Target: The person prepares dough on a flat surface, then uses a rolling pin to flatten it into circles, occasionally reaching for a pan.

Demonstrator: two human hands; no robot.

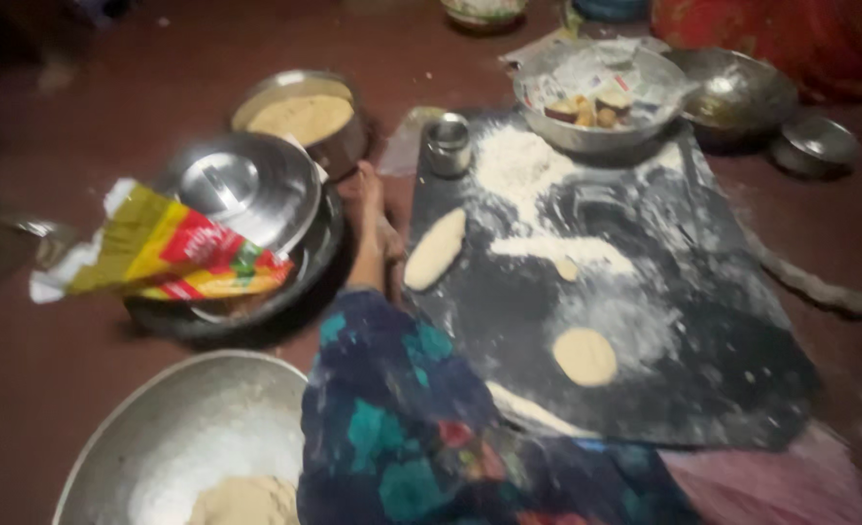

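Dark, flour-dusted sheet (635, 389) on the floor carries a flattened dough disc (585, 356) and an oblong dough piece (436, 249) beside a bare foot (373, 228); neither hand shows, so the fingers' state cannot be told.

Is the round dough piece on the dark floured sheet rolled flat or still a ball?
Flat: the round dough piece lies as a thin disc on the dark sheet.
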